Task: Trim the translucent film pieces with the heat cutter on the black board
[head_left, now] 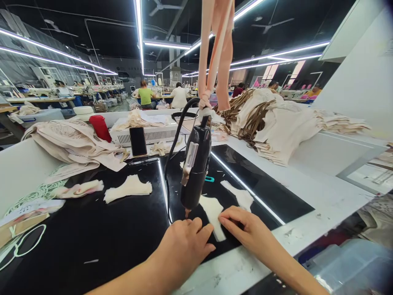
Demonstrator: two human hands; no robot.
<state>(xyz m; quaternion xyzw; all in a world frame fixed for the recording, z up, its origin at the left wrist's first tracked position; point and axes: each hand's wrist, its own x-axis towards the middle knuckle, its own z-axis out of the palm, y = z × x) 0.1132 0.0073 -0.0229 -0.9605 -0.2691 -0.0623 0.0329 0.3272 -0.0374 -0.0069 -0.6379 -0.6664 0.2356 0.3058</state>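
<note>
Two bare hands rested over the black table. The left hand, its grip bunched below the tip of a hanging black tool, hid anything pinched; the right hand met a cream cloth piece's edge, its pinch unclear. Swinging on its peach strips, the tool could have jabbed the left fingers.
</note>
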